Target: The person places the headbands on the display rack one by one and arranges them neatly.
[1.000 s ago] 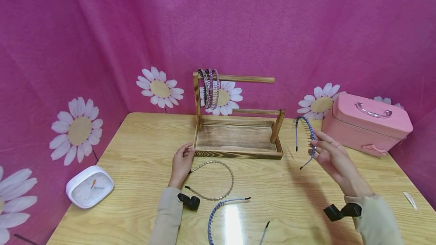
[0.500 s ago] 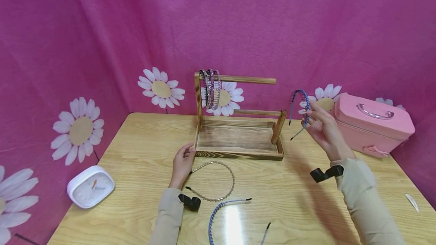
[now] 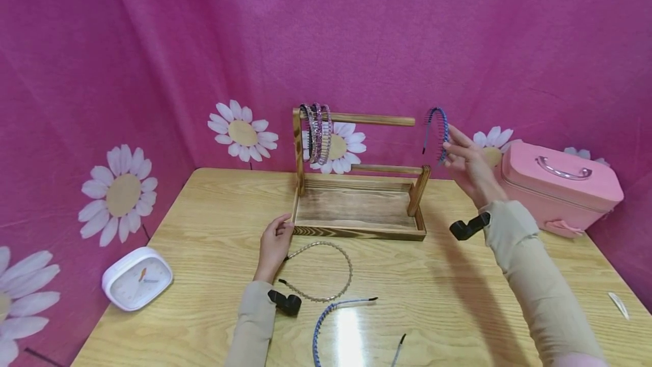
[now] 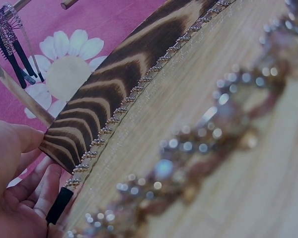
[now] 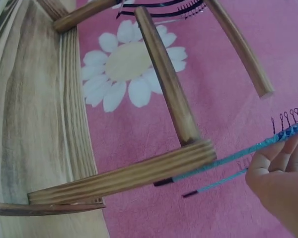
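Observation:
My right hand [image 3: 474, 166] pinches one side of a blue toothed headband [image 3: 445, 129], raised to the right of the wooden rack's upper bar [image 3: 372, 120]. Both black-tipped ends of this headband point down, and its upper curve is level with the bar's free end. At the front left corner of the wooden headband rack [image 3: 359, 235], my left hand [image 3: 272, 245] grips the tray's edge between thumb and fingers. Several sparkly headbands [image 3: 319, 140] hang at the left end of the upper bar. Just in front of the tray lies a gold beaded headband [image 3: 350, 271].
A second blue headband [image 3: 317, 333] lies at the table's near edge, partly out of view. On the left stands a white clock [image 3: 140, 281]; at the back right, a pink case [image 3: 555, 186]. A small white curved piece [image 3: 618, 304] lies far right. A shorter bar [image 3: 387, 169] crosses behind the tray.
My right hand has moved up and to the left with the blue headband, from beside the pink case to near the upper bar's end. My left hand has stayed at the rack's corner.

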Demonstrator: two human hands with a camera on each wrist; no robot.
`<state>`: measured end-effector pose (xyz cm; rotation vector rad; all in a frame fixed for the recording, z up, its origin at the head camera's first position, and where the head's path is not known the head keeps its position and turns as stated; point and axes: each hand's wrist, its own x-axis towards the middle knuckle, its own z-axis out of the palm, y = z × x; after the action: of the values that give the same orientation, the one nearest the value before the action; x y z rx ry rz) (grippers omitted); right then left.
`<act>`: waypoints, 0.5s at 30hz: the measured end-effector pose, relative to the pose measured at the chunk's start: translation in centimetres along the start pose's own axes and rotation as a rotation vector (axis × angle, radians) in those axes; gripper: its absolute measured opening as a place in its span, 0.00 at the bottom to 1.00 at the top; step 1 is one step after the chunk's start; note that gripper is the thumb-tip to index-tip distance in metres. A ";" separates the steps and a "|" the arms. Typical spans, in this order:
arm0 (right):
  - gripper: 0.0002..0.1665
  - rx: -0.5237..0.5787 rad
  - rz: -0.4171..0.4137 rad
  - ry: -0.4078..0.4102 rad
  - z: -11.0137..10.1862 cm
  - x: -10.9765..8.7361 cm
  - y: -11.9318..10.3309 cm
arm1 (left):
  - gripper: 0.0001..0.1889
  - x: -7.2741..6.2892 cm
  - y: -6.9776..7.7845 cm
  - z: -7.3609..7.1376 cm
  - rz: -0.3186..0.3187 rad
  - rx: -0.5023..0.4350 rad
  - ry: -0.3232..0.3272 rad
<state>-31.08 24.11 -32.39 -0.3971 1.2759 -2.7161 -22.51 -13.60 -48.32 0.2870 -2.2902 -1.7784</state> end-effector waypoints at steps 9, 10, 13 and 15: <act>0.21 -0.067 -0.011 0.047 2.7 1.7 1.4 | 0.15 -0.1 0.1 0.1 0.004 -0.006 0.000; 0.21 -0.065 -0.006 0.044 3.1 1.9 1.7 | 0.15 -0.1 0.1 0.1 0.006 -0.007 0.000; 0.21 -0.059 0.015 0.049 4.3 2.3 2.8 | 0.15 0.0 0.0 0.1 0.008 -0.006 -0.002; 0.22 -0.048 0.037 0.057 5.0 2.7 3.5 | 0.15 0.0 -0.1 -0.1 0.007 -0.003 0.001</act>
<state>-32.25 17.62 -31.48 -0.2997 1.3503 -2.6887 -22.51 -13.66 -48.36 0.2783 -2.2846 -1.7784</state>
